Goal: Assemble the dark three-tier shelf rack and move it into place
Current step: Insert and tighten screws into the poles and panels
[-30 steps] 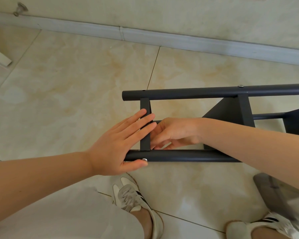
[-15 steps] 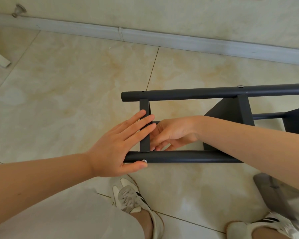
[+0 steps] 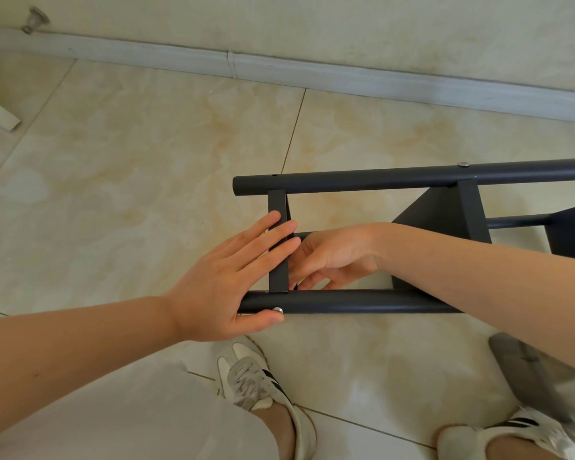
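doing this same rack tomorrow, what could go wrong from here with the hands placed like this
The right hand has fingers tucked in the corner where the cross bar meets the near tube; if the bar shifts they could get pinched. The left hand only presses flat on the bar, so it may slip off line with the screw.

A shelf rack (image 3: 442,224) lies on its side on the floor (image 3: 130,177) and runs off the right edge. Its far tube (image 3: 379,177) and near tube (image 3: 346,302) lie parallel, joined at the left end by a crossbar (image 3: 277,263). The left hand (image 3: 219,283) lies flat against the crossbar from the left, thumb just beside a screw (image 3: 277,309) on the near tube. The right hand (image 3: 332,257) reaches between the tubes, just right of the crossbar. A skirting board (image 3: 346,78) runs behind.
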`<state>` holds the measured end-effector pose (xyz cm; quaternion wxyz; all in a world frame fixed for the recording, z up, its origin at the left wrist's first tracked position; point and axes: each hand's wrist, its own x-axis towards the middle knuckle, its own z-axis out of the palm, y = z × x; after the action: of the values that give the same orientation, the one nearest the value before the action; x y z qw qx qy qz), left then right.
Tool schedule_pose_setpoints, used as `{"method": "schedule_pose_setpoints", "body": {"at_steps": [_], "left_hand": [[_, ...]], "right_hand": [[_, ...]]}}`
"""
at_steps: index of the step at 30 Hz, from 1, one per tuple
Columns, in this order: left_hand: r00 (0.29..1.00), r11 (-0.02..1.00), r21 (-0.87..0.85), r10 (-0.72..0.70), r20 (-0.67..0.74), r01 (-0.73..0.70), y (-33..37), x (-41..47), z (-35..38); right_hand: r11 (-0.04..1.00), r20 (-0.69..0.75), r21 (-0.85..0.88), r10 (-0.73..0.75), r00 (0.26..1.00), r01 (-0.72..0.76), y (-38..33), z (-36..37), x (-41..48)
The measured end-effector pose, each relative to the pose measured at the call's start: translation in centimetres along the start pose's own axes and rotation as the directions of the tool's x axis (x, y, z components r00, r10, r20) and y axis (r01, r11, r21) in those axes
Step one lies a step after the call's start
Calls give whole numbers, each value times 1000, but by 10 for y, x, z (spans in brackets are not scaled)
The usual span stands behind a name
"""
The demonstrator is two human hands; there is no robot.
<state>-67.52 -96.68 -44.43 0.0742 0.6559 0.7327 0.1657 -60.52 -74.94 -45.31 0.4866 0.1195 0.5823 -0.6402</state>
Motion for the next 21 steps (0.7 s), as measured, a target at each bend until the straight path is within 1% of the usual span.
{"method": "schedule_pose_setpoints", "body": {"at_steps": [4,10,21], "left_hand": [[1000,1000,5,4,-3,-4,0,0,0],[1000,1000,2,2,-1,-2,0,0,0],[1000,1000,6,2,-1,-2,0,0,-1]], "right_hand": [[1000,8,-3,2,1000,-2,0,0,0],[999,-54,-53,-8,998,5,-2,1,0],[996,-33,-88,24,999,-27,-6,-2,1]]}}
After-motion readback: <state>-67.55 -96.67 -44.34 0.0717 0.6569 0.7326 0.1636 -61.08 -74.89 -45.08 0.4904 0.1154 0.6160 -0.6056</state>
